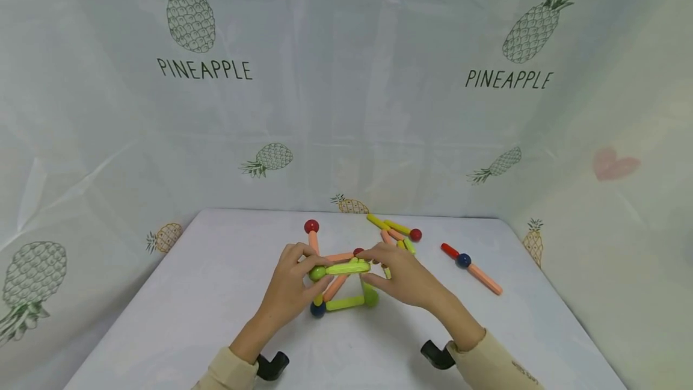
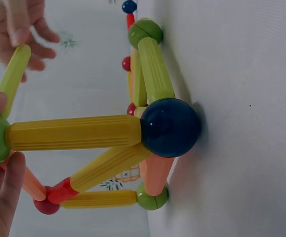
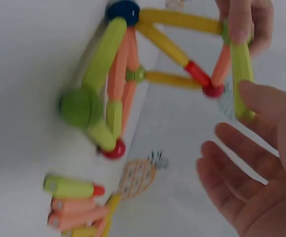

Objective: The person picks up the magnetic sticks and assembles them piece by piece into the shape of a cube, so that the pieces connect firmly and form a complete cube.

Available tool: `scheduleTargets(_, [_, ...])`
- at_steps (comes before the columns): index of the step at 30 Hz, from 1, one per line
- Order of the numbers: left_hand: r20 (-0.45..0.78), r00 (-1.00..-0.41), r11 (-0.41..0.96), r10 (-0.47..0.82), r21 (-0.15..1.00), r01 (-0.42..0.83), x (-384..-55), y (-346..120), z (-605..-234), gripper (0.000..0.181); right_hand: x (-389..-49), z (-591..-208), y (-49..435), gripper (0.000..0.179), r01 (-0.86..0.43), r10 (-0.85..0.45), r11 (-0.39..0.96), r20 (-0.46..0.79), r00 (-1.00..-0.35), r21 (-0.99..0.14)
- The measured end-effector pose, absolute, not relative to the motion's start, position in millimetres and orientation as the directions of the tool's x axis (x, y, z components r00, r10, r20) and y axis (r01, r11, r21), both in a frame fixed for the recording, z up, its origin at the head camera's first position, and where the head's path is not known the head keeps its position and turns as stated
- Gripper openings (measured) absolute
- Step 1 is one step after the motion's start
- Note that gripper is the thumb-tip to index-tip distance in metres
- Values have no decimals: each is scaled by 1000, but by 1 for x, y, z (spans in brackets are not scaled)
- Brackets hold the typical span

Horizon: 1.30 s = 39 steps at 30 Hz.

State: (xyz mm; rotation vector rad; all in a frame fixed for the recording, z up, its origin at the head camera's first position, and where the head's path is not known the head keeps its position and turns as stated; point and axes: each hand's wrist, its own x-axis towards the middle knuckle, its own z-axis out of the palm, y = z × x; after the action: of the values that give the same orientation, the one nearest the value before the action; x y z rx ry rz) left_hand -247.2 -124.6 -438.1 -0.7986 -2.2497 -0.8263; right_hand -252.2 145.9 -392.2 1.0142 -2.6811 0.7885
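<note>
My left hand point(image 1: 289, 284) pinches a green ball point(image 1: 317, 273) between thumb and fingers at the top of a frame of building rods and balls. From that ball a lime rod point(image 1: 348, 268) sticks out to the right. Around its free end is my right hand point(image 1: 403, 272), the thumb against the rod and the other fingers spread apart from it in the right wrist view. A yellow rod point(image 2: 76, 133) joins the held ball to a dark blue ball point(image 2: 170, 127) on the table. A red ball point(image 3: 213, 90) sits at another raised corner.
Loose yellow, orange and lime rods with a red ball point(image 1: 415, 235) lie behind the frame. To the right lies a dark blue ball point(image 1: 463, 260) with a red and an orange rod attached. A pineapple-print cloth point(image 1: 346, 107) hangs behind the white table point(image 1: 216, 294).
</note>
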Motion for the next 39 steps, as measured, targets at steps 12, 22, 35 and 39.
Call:
scheduleTargets(12, [701,-645,634,305,356,687,-247,-124,-443,25,-322,-435,254,38,-387,-314,844,243,-918,-370])
scheduleTargets(22, [712,-630,625,311,346,700,-248,-122,-440,24,-367,-467,265,57,-320,-271,863,176,-946,-390])
scheduleTargets(35, [708,-625,596,330,357,719,-251,-127,-439,25,-379,-484,256,32,-228,-174,903,175,-969,-364])
scheduleTargets(39, [704,-624,591,339,357,723,-252,-127,-438,24,-378,-485,258,34,-210,-183,935,119,-976,-284])
